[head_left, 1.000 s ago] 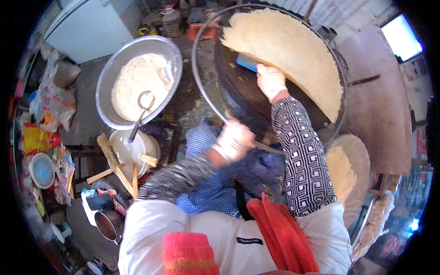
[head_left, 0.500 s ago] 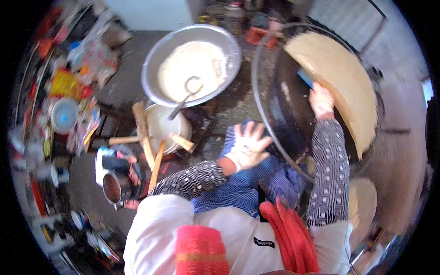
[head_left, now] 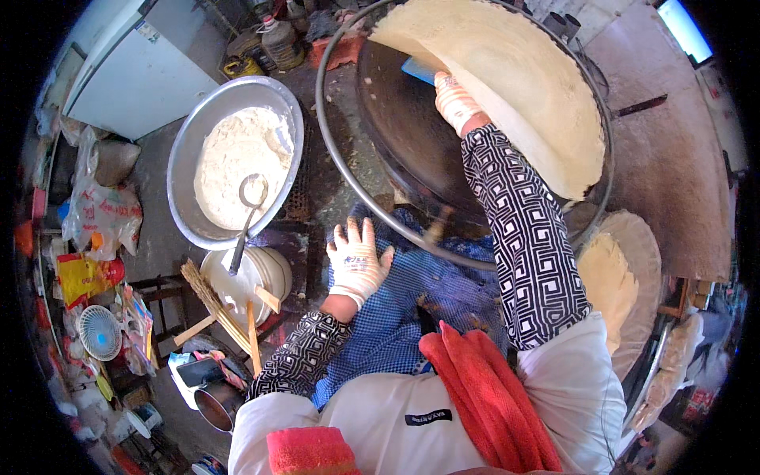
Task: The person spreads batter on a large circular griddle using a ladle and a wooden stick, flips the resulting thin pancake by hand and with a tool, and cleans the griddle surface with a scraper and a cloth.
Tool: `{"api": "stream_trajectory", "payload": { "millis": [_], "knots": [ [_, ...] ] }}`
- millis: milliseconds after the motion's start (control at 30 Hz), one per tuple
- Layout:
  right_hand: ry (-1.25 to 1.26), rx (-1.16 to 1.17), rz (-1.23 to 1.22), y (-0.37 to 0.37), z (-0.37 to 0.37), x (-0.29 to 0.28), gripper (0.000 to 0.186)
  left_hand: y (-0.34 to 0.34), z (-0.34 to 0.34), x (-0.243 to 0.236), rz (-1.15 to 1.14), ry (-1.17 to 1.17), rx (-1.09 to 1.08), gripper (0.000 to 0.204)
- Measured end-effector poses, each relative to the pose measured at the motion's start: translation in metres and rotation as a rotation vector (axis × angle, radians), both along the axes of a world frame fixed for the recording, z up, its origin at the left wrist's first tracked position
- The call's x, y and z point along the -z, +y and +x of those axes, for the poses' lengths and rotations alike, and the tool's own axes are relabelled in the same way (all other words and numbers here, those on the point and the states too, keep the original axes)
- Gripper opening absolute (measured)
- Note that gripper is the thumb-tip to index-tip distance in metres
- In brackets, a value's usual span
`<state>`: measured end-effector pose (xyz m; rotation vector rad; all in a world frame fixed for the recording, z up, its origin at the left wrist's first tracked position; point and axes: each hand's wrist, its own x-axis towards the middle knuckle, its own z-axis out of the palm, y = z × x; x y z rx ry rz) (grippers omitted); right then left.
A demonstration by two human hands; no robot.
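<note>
My right hand (head_left: 457, 104), in a striped light glove, is closed on a blue scraper (head_left: 418, 71). The scraper touches the edge of a large thin pancake (head_left: 522, 71), at its far left part. Along that edge a strip of the pancake looks folded or lifted. It covers the far right part of a round dark griddle (head_left: 404, 142), whose bare surface shows on the near left. A metal ring (head_left: 336, 146) runs around the griddle. My left hand (head_left: 358, 265), gloved too, has its fingers spread and holds nothing, over the blue checked cloth (head_left: 404, 293) on my lap.
Left of the griddle stands a metal basin (head_left: 180, 154) of pale batter with a ladle (head_left: 244, 229) in it. Nearer is a white bucket (head_left: 277, 273) with a straw brush (head_left: 210, 297) and wooden sticks. Pancakes (head_left: 606, 277) lie on a round board at right.
The view has turned, so the basin and griddle sit further left. My right hand remains at the pancake's edge with the scraper. My left hand stays spread over my lap.
</note>
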<state>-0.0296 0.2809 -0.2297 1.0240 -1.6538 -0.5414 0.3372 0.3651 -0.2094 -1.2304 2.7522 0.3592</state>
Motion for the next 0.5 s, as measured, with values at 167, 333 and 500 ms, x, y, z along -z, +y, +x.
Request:
{"api": "stream_trajectory", "payload": {
  "millis": [167,333,500],
  "knots": [
    [1.051,0.197,0.252,0.02,-0.036,0.014,0.029,0.006,0.0,-0.014,0.009,0.028,0.038,0.079],
    [0.046,-0.136,0.421,0.092,0.071,-0.044,0.027,0.001,0.012,-0.013,0.048,0.036,-0.036,0.079],
    [-0.19,-0.29,0.186,0.148,0.066,-0.008,0.024,0.004,-0.005,-0.015,0.033,0.023,0.042,0.079]
  ]
}}
